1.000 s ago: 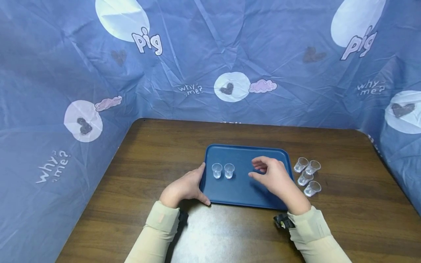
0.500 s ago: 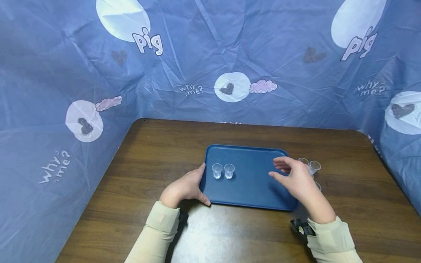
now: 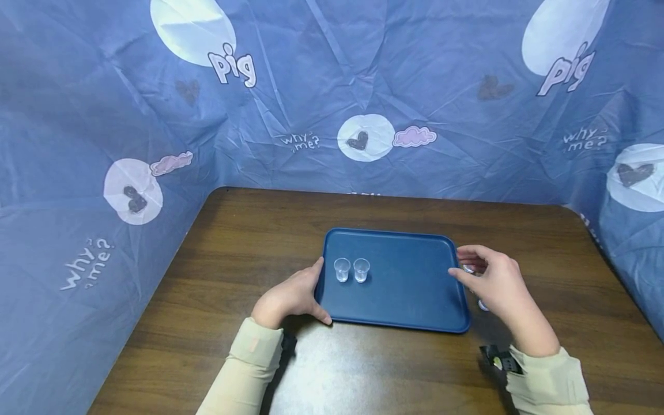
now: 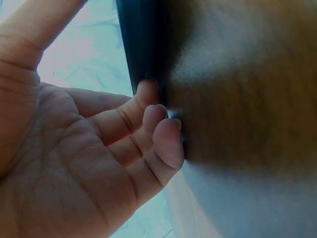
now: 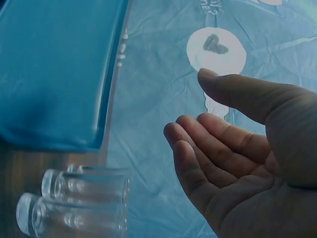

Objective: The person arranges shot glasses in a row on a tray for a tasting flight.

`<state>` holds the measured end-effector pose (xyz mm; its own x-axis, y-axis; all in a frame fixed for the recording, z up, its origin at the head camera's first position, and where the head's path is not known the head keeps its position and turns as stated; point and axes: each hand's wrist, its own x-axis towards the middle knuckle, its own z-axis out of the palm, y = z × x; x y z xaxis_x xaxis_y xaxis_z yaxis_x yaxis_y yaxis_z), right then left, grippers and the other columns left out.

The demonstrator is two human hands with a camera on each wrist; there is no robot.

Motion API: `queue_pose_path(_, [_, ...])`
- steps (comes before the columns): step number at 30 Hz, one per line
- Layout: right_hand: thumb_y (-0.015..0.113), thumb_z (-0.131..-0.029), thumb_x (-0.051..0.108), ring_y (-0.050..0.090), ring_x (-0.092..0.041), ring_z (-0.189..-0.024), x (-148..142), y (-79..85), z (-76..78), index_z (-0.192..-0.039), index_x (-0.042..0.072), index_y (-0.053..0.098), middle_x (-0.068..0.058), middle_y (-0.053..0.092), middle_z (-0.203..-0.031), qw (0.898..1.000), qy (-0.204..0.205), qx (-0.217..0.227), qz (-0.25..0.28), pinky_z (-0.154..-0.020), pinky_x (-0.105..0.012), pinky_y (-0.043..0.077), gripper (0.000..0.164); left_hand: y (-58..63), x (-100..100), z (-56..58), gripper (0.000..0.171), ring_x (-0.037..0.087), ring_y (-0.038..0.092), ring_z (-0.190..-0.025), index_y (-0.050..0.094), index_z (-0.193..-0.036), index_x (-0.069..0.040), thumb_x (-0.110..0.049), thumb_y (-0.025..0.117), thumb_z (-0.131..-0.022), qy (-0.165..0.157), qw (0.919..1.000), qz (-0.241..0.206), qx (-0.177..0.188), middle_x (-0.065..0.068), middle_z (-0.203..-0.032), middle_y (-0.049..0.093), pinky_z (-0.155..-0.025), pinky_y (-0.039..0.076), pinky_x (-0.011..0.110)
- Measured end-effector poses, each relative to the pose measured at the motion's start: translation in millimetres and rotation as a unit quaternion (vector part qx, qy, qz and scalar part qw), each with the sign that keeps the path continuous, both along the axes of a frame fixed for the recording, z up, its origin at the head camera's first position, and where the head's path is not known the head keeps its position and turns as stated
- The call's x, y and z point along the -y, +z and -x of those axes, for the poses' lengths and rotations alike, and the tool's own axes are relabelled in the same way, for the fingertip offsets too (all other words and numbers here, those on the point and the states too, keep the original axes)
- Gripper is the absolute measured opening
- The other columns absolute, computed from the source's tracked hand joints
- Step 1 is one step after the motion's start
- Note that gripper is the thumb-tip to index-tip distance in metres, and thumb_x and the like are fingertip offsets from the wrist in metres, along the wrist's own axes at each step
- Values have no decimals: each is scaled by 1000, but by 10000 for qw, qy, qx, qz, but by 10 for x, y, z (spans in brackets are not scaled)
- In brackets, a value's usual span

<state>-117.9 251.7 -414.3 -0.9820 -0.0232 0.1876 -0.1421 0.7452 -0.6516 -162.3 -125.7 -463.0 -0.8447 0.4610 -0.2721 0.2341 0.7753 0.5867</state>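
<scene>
A blue tray (image 3: pixel 399 294) lies on the table, with two small clear shot glasses (image 3: pixel 361 270) upright side by side on its left part. My left hand (image 3: pixel 290 297) holds the tray's front left corner, its bent fingers (image 4: pixel 167 141) at the rim in the left wrist view. Beyond the tray's right edge my right hand (image 3: pixel 493 282) hovers, thumb and fingers apart and nothing between them. Below it stand more shot glasses, mostly hidden in the head view; the right wrist view shows several glasses (image 5: pixel 81 218) close together beside the tray.
The brown wooden table (image 3: pixel 249 230) extends around the tray. A blue printed cloth (image 3: pixel 311 86) hangs behind the table and along its sides.
My right hand has moved right, from over the tray to over the group of shot glasses, which it now largely covers. The left hand, tray and two glasses on it stay put.
</scene>
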Motion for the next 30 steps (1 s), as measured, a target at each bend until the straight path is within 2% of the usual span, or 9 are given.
queue_pose_path(10, [82,-88,17,69,-39,-96,-147,-18,-44,-121,-3,68,-21,71,-110,9995,-208,-135,-219,-81,-53,55,41,-9,-2,10,137,35,35,-143,13,-159,8,-32,101,-61,14,10000,21,35,26,-159,31,-115,31,45])
queue_pose_path(11, [83,-88,18,69,-38,-96,-167,-26,-50,-121,-3,68,-21,71,-110,9994,-231,-134,-242,-80,-51,56,42,-9,-2,12,137,36,35,-143,13,-159,8,-32,101,-61,16,10000,28,38,26,-159,31,-115,31,45])
queue_pose_path(14, [84,-87,16,69,-37,-95,-224,-47,-68,-121,-3,69,-20,72,-110,9991,-294,-163,-272,-76,-31,57,42,-18,0,17,137,35,34,-143,13,-159,8,-33,101,-62,20,10000,55,36,26,-159,31,-115,31,45])
queue_pose_path(18, [86,-84,13,70,-38,-92,-302,-75,-85,-119,-5,69,-22,72,-109,9984,-365,-245,-344,-68,-12,47,42,-34,1,25,137,35,34,-144,13,-159,7,-33,101,-62,26,10000,46,19,25,-159,30,-115,31,45])
queue_pose_path(25, [86,-83,13,70,-38,-93,-442,-109,-133,-118,-6,69,-23,71,-109,9974,-517,-206,-464,-69,-13,48,43,-59,2,31,139,34,34,-144,12,-159,7,-32,102,-61,34,10000,-32,28,25,-160,29,-115,31,44])
queue_pose_path(30, [87,-83,13,70,-40,-94,-528,-115,-159,-119,-7,69,-25,70,-111,9971,-575,-155,-475,-69,-21,55,45,-53,1,35,139,35,34,-144,13,-159,7,-32,102,-61,30,10000,-10,11,26,-159,30,-115,31,44])
